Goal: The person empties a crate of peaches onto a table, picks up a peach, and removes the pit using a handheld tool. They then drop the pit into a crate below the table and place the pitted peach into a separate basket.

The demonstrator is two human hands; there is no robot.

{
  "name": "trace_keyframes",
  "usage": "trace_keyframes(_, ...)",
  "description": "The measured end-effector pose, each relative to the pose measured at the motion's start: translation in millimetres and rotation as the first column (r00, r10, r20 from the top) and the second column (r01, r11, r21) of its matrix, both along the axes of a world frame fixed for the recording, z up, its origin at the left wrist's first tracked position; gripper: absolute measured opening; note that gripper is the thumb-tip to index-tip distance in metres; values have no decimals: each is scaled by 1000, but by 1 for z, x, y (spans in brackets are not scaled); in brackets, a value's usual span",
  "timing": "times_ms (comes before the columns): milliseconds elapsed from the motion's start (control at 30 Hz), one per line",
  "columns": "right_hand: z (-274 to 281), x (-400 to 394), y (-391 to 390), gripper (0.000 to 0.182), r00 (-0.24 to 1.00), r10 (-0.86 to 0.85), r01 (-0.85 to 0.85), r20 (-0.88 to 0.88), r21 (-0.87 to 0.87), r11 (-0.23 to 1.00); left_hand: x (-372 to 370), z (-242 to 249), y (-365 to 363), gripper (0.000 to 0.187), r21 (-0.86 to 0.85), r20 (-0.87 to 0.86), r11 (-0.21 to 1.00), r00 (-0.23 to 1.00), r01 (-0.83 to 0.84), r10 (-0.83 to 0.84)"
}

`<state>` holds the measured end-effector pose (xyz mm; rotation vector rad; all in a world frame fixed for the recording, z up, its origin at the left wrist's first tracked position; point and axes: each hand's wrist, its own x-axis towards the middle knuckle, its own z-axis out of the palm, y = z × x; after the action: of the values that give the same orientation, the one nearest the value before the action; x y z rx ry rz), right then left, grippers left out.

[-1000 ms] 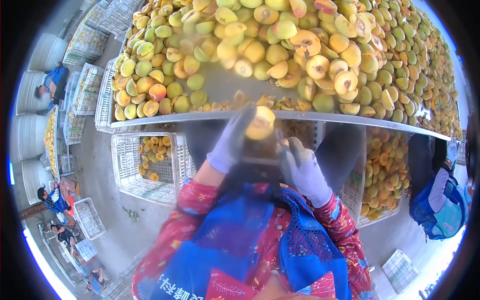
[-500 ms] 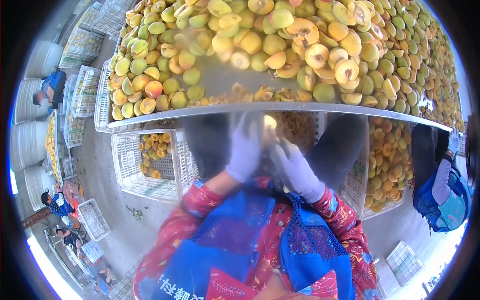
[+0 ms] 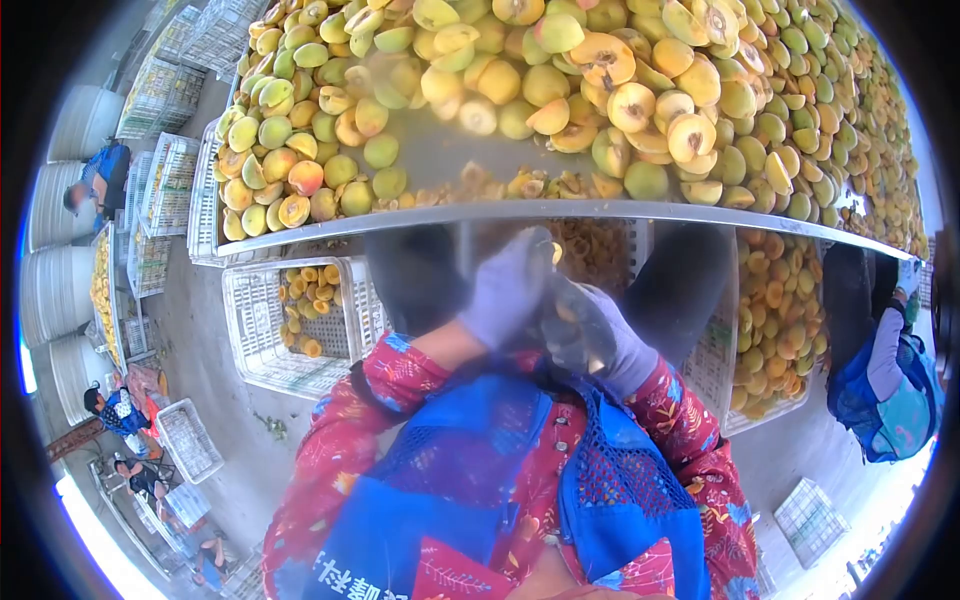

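Note:
My left hand (image 3: 508, 285), in a pale purple glove with a dark palm, is closed, its fingertips beside a small yellow piece of fruit (image 3: 556, 253). Pressed up against it, my right hand (image 3: 590, 330) wears the same kind of glove, its fingers curled round something small and pale that I cannot make out. Both hands are over my lap, below the metal table edge (image 3: 480, 212). Halved yellow-green fruits (image 3: 610, 60) are heaped on the table. Blur hides which hand bears the yellow piece.
A white crate (image 3: 290, 370) with some fruit halves stands at the left, a fuller one (image 3: 775, 330) at the right. Between my knees is a container of scraps (image 3: 595, 250). A co-worker (image 3: 885, 375) sits at the far right; several people and stacked crates (image 3: 160, 95) are at the left.
Both hands have shifted slightly and turned against each other. The yellow piece between them now shows smaller, and my right hand has moved a little lower.

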<state>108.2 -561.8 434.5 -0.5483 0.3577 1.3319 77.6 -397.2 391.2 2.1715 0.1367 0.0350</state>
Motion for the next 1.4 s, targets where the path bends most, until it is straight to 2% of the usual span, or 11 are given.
trace_keyframes(100, -28, -6, -9, 34, 922, 26, 133, -387, 380, 915, -2, -2, -4, 28, -464, -69, 876, 991, -134, 115)
trace_keyframes(500, -43, -31, 9, 40, 850, -50, 335, -525, 463, 821, -17, 12, 1, 30, -568, -32, 808, 985, -158, 169)
trace_keyframes(567, -10, -26, 20, 39, 851, -146, 332, -504, 302, 894, -22, 10, 10, 25, -200, 136, 950, 954, -239, 268)
trace_keyframes(600, -33, -29, 17, 40, 918, 1, 264, -397, 611, 746, -27, 14, 24, 25, 113, 277, 950, 928, -290, 250)
trace_keyframes(733, -26, 2, -9, 41, 869, -22, 339, -494, 564, 753, -68, 21, 136, 39, -307, -79, 580, 628, -754, 774)
trace_keyframes(800, -37, 7, -20, 41, 917, -126, 240, -378, 273, 932, -68, 62, 161, 40, 336, 44, 601, 649, -726, 760)
trace_keyframes(867, -52, 9, -26, 36, 963, -120, 147, -239, 101, 984, -61, 69, 170, 38, 896, 293, 147, 807, -419, 512)
trace_keyframes(967, -50, 2, -16, 29, 969, -197, 181, -150, -113, 977, 21, 62, 149, 40, 664, 319, 650, 926, -369, 201)
trace_keyframes(1233, -9, 1, -16, 33, 956, -161, 223, 243, -252, 942, 143, -14, 117, 54, 594, 227, 800, 972, -85, -64)
trace_keyframes(1367, 34, 13, -9, 28, 838, 4, 189, 545, -297, 936, 106, -18, 113, 51, -42, 90, 994, 990, -105, 108)
trace_keyframes(1400, 26, 13, -4, 23, 516, 146, 274, 844, -324, 905, 92, -15, 109, 50, -191, 51, 977, 993, -99, 111)
